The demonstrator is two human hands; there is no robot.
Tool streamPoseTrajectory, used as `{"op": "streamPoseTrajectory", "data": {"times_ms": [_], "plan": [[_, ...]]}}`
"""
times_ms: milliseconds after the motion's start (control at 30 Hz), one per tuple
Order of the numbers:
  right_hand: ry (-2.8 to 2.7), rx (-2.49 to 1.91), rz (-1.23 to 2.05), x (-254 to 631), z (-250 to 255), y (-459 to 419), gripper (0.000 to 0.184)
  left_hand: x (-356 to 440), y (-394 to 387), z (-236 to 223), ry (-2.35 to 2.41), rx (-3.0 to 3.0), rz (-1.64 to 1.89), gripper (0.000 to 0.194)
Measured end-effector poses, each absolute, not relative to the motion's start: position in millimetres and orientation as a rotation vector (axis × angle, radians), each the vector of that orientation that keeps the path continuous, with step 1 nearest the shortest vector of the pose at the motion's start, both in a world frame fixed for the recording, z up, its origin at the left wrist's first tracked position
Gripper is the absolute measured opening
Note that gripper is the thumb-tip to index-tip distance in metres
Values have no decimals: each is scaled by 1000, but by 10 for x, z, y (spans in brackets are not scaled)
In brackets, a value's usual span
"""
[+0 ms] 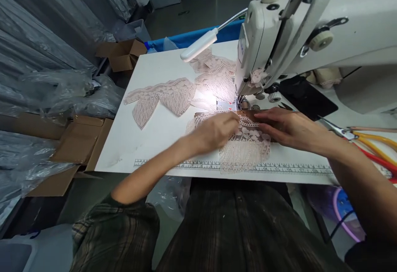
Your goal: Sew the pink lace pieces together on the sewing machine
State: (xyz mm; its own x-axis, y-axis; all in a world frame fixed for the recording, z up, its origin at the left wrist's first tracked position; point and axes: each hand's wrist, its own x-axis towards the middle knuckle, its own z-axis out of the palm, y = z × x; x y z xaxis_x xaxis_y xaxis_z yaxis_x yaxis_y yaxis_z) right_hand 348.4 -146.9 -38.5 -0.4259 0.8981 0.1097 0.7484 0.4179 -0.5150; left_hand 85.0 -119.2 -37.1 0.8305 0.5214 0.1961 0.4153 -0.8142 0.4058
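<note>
- Currently, a lace panel [246,154] is touched by the open right hand [288,127].
- The left hand [214,131] is blurred; its grip cannot be told.
- Lace cutouts [175,96] are laid nearby; stitching progress is unclear.

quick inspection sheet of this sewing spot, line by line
surface: white table, ruler scale along near edge, dark marks at left
job's things: lace at sewing machine; more lace pieces beyond
clutter: scissors and dark flat object at right
hands: left hand blurred, at the lace, grip unclear; right hand on it, fingers spread
cables: dark cord by purple-rimmed container
surroundings: cardboard boxes, clear plastic at left
</note>
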Motion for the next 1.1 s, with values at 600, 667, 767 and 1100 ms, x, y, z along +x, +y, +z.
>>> {"op": "streamPoseTrajectory", "data": {"times_ms": [600,667,767,1100], "plan": [[-1719,-1929,876,3705,-251,-1254,30,409,-746,-99,1088,2090,284,22],[-1708,-1981,800,3696,-273,-1141,39,414,-675,-122,1197,2219,278,24],[-1691,-1999,787,3647,-294,-1104,56,423,-614,-222,1306,2474,362,23],[-1649,-1818,795,3685,-347,-1431,62,640,-989,-458,529,2868,107,60]]}}
